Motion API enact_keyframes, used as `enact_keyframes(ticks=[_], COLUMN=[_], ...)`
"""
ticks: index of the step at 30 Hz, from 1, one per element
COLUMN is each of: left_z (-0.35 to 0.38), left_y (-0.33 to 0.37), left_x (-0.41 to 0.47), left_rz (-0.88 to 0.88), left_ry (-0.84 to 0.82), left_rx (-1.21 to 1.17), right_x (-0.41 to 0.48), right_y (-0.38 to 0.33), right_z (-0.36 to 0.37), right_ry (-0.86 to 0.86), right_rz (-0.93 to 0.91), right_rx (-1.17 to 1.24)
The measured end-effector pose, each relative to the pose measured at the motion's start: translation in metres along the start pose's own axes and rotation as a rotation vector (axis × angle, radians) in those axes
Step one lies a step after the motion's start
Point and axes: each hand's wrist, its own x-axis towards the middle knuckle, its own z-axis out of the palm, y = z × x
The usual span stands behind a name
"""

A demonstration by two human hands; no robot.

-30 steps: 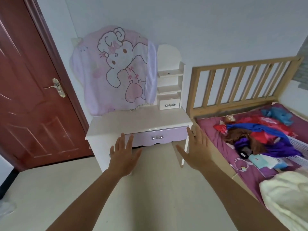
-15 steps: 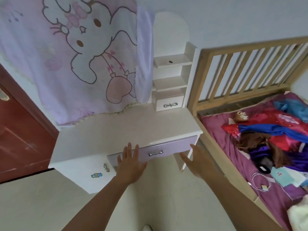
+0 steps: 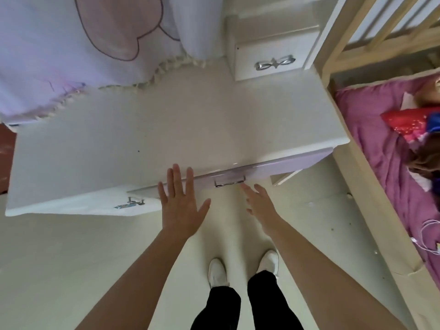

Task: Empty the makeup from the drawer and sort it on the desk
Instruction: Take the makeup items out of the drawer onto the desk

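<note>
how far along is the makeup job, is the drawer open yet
Barely started. Done: nothing; the lilac drawer is shut and no makeup shows on the desk top. In hand: the right hand reaches, fingers straight, just short of the drawer handle; the left hand is open by the drawer's left end. Left: open it, take the makeup out, sort it.

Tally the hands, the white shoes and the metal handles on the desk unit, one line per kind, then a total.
Hands: 2, left hand, right hand
White shoes: 2, left shoe, right shoe
Metal handles: 3, purple-drawer handle, small-drawer handle, side-front handle
Total: 7
</note>
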Motion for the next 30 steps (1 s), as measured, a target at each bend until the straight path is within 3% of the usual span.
enact_keyframes(ticks=[4, 7, 20, 30], left_z=[0.024, 0.028, 0.027, 0.048], left_y=[0.0, 0.0, -0.006, -0.007], left_x=[0.019, 0.017, 0.02, 0.006], left_rz=[0.011, 0.006, 0.03, 0.124], left_ry=[0.032, 0.032, -0.028, 0.147], left_rx=[0.034, 0.04, 0.032, 0.114], right_x=[0.042, 0.056, 0.048, 0.03], right_y=[-0.009, -0.011, 0.011, 0.032], right_z=[0.018, 0.031, 0.04, 0.035], right_ry=[-0.098, -0.085, -0.038, 0.067], right_rz=[0.047, 0.053, 0.083, 0.141], right_rx=[0.46, 0.637, 0.824, 0.744])
